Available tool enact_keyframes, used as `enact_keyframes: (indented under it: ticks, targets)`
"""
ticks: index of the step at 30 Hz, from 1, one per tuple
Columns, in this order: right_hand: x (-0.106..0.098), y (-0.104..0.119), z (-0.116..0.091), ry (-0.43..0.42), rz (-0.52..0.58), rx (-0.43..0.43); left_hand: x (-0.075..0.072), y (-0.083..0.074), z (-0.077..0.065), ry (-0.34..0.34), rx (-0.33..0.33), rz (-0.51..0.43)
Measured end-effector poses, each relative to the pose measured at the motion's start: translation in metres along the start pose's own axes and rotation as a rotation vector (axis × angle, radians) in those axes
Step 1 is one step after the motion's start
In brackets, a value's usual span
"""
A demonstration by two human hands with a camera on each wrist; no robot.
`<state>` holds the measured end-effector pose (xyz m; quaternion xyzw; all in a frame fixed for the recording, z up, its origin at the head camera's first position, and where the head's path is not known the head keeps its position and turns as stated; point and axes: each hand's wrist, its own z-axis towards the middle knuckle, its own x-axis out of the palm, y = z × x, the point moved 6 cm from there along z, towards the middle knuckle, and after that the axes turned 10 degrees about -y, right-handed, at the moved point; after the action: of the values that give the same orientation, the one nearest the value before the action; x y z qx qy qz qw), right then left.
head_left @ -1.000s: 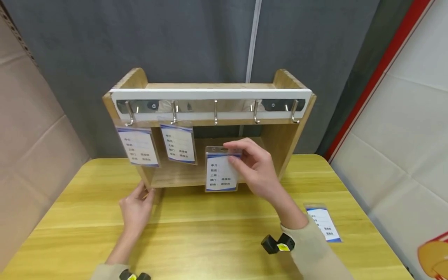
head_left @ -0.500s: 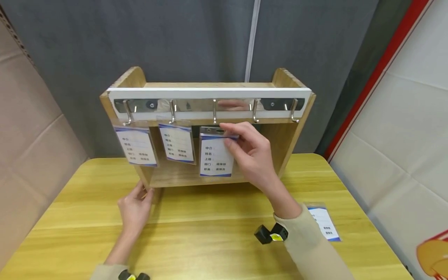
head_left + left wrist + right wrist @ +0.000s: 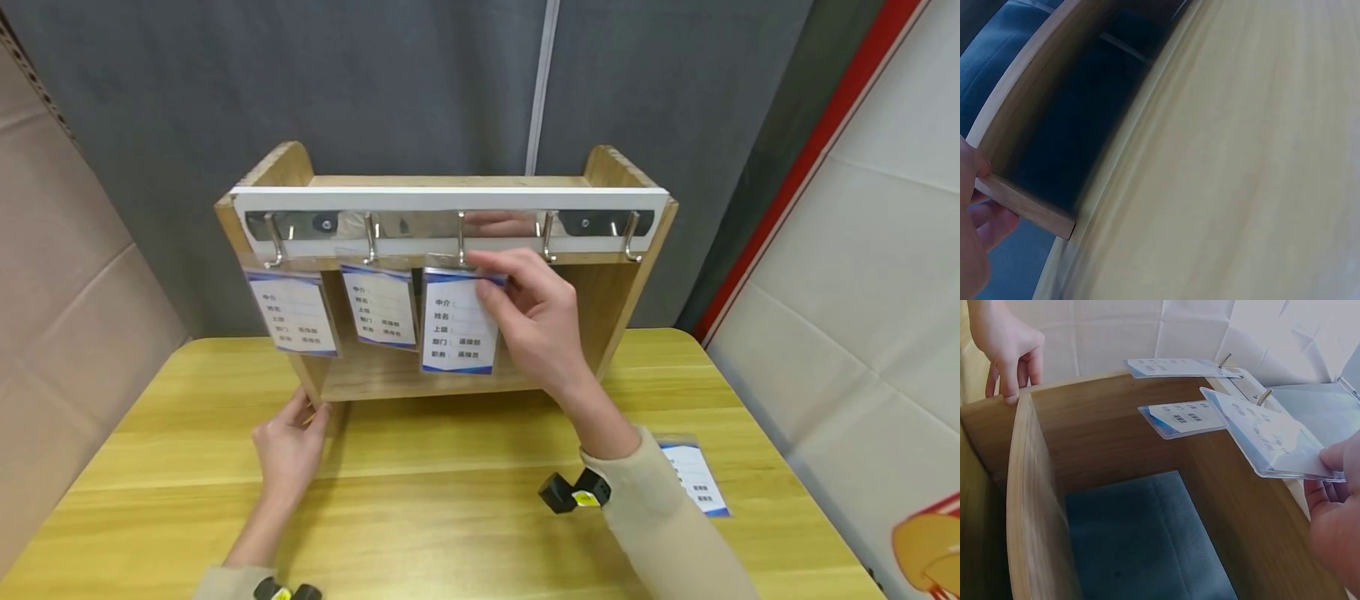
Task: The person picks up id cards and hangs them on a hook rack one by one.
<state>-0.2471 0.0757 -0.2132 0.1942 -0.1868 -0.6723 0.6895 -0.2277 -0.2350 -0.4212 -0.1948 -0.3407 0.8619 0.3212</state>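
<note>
My right hand (image 3: pixel 534 323) pinches the clear badge (image 3: pixel 457 327) near its top right corner, thumb in front, leaving most of the top edge uncovered at the middle hook (image 3: pixel 461 237). Whether the slot is over the hook's tip, I cannot tell. My left hand (image 3: pixel 288 446), well apart from the right, grips the lower left corner of the wooden shelf (image 3: pixel 405 386) — probably to keep it from shifting.

Room is tight on the left: the badge's edge sits just beside the second hanging badge (image 3: pixel 380 304), with the first hanging badge (image 3: pixel 295 314) beyond. The wider room is toward me, over the table (image 3: pixel 450 508) — my right fingers crowd the fourth hook (image 3: pixel 550 233).
</note>
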Motion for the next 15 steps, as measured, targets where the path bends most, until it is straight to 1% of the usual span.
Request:
enact_keyframes:
  ticks: [6,15]
  targets:
    - [0.0037,0.0003,0.0019,0.018,0.015,0.034,-0.0001,-0.0003,0.0004,-0.008,0.001,0.003]
    - [0.0036,-0.0003,0.0024,0.012,0.004,0.063,0.0007,0.0008,0.0003,-0.009,-0.005,-0.004]
